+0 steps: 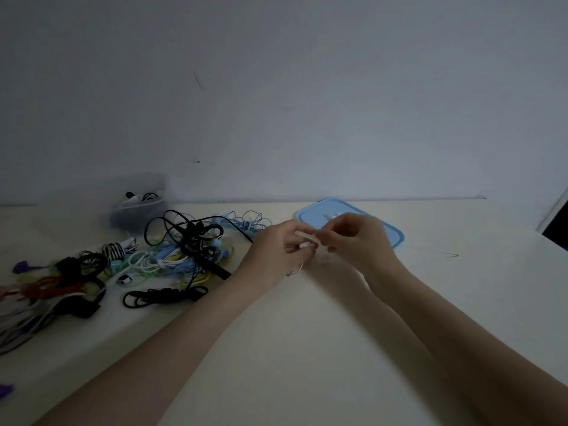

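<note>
— What are the hands doing?

— The left hand (276, 253) has its fingers curled in, pinching a thin white cord (299, 268). A small loop of it hangs below the fingers, just over the table (307, 348).

— And the other?

— The right hand (353, 238) meets it fingertip to fingertip, with thumb and forefinger pressed together on the same cord. The cord is too fine and the light too dim to follow it between the two hands.

— So where is the cord?

— Mid-table, held just above the surface, in front of a blue lid (395, 233).

— What about the surface?

— It is a pale tabletop. To the left lies a tangle of cables (184, 250) in black, white, blue and yellow. Behind it a clear box (135, 207) stands against the wall (276, 103), which is bare and greyish. The room is dim.
</note>
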A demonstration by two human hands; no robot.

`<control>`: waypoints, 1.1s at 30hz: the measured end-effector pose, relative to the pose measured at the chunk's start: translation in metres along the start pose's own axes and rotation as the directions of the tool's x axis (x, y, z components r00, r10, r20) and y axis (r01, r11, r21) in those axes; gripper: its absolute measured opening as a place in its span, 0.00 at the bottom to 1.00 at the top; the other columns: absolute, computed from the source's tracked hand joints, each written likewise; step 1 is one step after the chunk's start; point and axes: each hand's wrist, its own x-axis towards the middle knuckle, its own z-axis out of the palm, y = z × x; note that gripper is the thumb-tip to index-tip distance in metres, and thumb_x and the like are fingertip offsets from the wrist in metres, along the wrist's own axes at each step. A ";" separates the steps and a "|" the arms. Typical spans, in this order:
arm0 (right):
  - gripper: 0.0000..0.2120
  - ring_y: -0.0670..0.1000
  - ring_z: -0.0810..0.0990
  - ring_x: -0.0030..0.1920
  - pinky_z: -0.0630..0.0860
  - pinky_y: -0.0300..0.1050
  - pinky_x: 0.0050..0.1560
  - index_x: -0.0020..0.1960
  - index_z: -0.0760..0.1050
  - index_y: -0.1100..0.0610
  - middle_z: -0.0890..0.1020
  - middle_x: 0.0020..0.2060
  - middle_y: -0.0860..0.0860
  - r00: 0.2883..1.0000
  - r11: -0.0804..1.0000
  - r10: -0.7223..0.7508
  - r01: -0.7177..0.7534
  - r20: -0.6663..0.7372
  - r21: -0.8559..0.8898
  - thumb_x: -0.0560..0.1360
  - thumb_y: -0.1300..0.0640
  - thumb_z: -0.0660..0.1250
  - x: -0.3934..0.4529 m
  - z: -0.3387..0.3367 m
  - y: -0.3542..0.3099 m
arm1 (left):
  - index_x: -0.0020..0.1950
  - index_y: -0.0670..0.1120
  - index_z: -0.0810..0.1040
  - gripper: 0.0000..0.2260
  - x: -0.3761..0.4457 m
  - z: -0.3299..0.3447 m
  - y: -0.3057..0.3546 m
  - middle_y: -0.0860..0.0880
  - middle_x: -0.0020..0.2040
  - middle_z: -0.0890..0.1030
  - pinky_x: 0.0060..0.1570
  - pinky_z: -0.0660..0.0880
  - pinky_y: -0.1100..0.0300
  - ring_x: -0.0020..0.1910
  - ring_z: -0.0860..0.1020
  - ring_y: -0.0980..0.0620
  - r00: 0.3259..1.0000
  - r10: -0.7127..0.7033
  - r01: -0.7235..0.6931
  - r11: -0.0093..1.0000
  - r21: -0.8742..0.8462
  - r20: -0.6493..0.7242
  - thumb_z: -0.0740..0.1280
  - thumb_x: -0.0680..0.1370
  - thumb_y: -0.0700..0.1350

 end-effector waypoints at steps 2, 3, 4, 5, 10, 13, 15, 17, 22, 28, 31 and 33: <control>0.07 0.40 0.77 0.26 0.74 0.33 0.34 0.34 0.77 0.58 0.80 0.26 0.45 1.000 0.997 0.025 -0.025 0.003 0.072 0.69 0.62 0.73 -0.003 0.000 0.001 | 0.54 0.47 0.77 0.09 -0.002 0.003 -0.002 0.49 0.45 0.84 0.47 0.78 0.57 0.46 0.82 0.54 0.998 0.056 -0.057 0.993 0.099 0.011 0.66 0.76 0.38; 0.06 0.41 0.77 0.26 0.74 0.32 0.34 0.35 0.77 0.58 0.80 0.27 0.47 1.000 0.998 0.019 -0.019 0.011 0.061 0.69 0.63 0.73 -0.004 0.001 0.002 | 0.55 0.47 0.77 0.09 -0.003 0.004 -0.002 0.49 0.45 0.84 0.47 0.78 0.57 0.45 0.82 0.53 0.997 0.079 -0.079 0.989 0.123 0.008 0.66 0.76 0.38; 0.06 0.41 0.77 0.27 0.74 0.31 0.33 0.36 0.77 0.59 0.80 0.28 0.48 1.000 0.999 0.009 -0.010 0.025 0.053 0.70 0.64 0.72 -0.005 0.002 0.002 | 0.56 0.45 0.77 0.09 -0.002 0.004 -0.003 0.48 0.45 0.84 0.48 0.78 0.58 0.45 0.82 0.53 0.996 0.094 -0.092 0.987 0.132 -0.007 0.66 0.76 0.38; 0.05 0.42 0.78 0.27 0.74 0.31 0.33 0.37 0.77 0.59 0.81 0.29 0.48 0.999 0.999 0.006 -0.008 0.042 0.049 0.70 0.65 0.71 -0.006 0.003 0.003 | 0.56 0.44 0.77 0.10 -0.001 0.004 -0.003 0.47 0.45 0.84 0.47 0.78 0.60 0.43 0.82 0.53 0.994 0.102 -0.097 0.986 0.136 -0.029 0.67 0.76 0.39; 0.03 0.43 0.78 0.29 0.74 0.31 0.34 0.43 0.77 0.65 0.81 0.32 0.54 0.988 0.961 0.123 -0.143 0.097 0.238 0.71 0.66 0.71 -0.009 0.002 0.005 | 0.53 0.44 0.78 0.08 0.000 0.002 -0.004 0.49 0.42 0.82 0.36 0.71 0.73 0.34 0.77 0.64 0.990 0.127 -0.114 0.979 0.171 -0.062 0.69 0.74 0.39; 0.05 0.46 0.81 0.34 0.77 0.35 0.39 0.44 0.78 0.65 0.83 0.36 0.56 0.983 0.939 0.122 -0.159 0.135 0.306 0.70 0.63 0.72 -0.011 0.001 0.004 | 0.54 0.43 0.78 0.08 -0.001 0.001 -0.003 0.50 0.44 0.81 0.40 0.73 0.74 0.36 0.78 0.67 0.991 0.123 -0.114 0.985 0.132 -0.061 0.67 0.75 0.37; 0.06 0.49 0.83 0.40 0.79 0.38 0.45 0.46 0.79 0.67 0.84 0.40 0.58 0.983 0.930 0.104 -0.151 0.153 0.335 0.71 0.63 0.71 -0.013 0.002 0.004 | 0.57 0.42 0.78 0.10 -0.002 0.000 -0.002 0.48 0.49 0.82 0.49 0.75 0.69 0.43 0.79 0.63 0.989 0.139 -0.130 0.980 0.150 -0.052 0.64 0.77 0.35; 0.06 0.50 0.84 0.43 0.78 0.37 0.46 0.46 0.79 0.68 0.84 0.41 0.59 0.982 0.919 0.105 -0.157 0.158 0.363 0.72 0.64 0.70 -0.013 0.002 0.004 | 0.60 0.42 0.77 0.13 -0.003 0.000 0.000 0.47 0.52 0.81 0.53 0.74 0.65 0.48 0.79 0.58 0.988 0.151 -0.143 0.973 0.181 -0.034 0.61 0.78 0.34; 0.03 0.50 0.82 0.37 0.78 0.37 0.43 0.43 0.78 0.63 0.83 0.35 0.56 0.970 0.827 0.180 -0.239 0.164 0.510 0.71 0.69 0.69 -0.012 0.002 0.002 | 0.52 0.49 0.77 0.10 -0.003 0.002 -0.001 0.51 0.45 0.82 0.48 0.76 0.68 0.42 0.81 0.60 0.986 0.115 -0.111 0.993 0.045 -0.123 0.67 0.75 0.36; 0.04 0.49 0.81 0.39 0.79 0.39 0.48 0.41 0.80 0.62 0.83 0.35 0.54 0.962 0.803 0.180 -0.265 0.206 0.535 0.70 0.69 0.69 -0.011 0.001 0.001 | 0.40 0.51 0.78 0.11 -0.002 -0.001 0.000 0.57 0.37 0.81 0.43 0.74 0.72 0.36 0.79 0.65 0.984 0.072 -0.083 0.995 -0.060 -0.163 0.71 0.72 0.34; 0.05 0.48 0.83 0.40 0.79 0.36 0.48 0.41 0.80 0.63 0.84 0.37 0.55 0.958 0.725 0.174 -0.281 0.227 0.629 0.70 0.71 0.67 -0.009 0.000 0.000 | 0.40 0.49 0.80 0.09 -0.002 -0.001 0.001 0.58 0.35 0.81 0.41 0.74 0.72 0.35 0.79 0.64 0.983 0.067 -0.090 0.988 -0.128 -0.170 0.70 0.72 0.34; 0.05 0.48 0.84 0.41 0.80 0.35 0.46 0.43 0.79 0.65 0.85 0.38 0.55 0.951 0.663 0.178 -0.305 0.252 0.684 0.71 0.71 0.66 -0.008 -0.002 0.000 | 0.41 0.47 0.81 0.07 -0.002 -0.001 0.002 0.58 0.33 0.81 0.35 0.71 0.73 0.33 0.78 0.64 0.981 0.056 -0.087 0.982 -0.167 -0.186 0.71 0.72 0.35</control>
